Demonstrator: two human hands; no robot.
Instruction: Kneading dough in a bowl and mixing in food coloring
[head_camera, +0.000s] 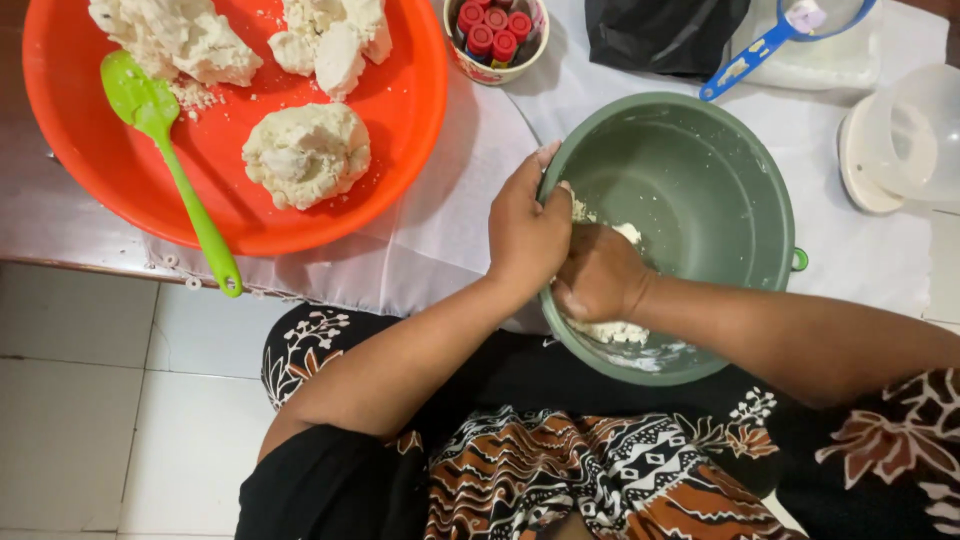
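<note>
Left hand (525, 232) grips green bowl (720, 180) rim; right hand (598, 275) clutches dough (610, 330) inside.

Smooth green plastic bowl (700, 150), crumbly matt dough (610, 330), glossy orange plastic tray (410, 100).

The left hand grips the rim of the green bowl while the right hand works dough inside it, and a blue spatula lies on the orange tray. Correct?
Not quite: the spatula on the orange tray is green, not blue, as the head view shows. The left hand does grip the green bowl rim, and the right hand works dough inside.
</note>
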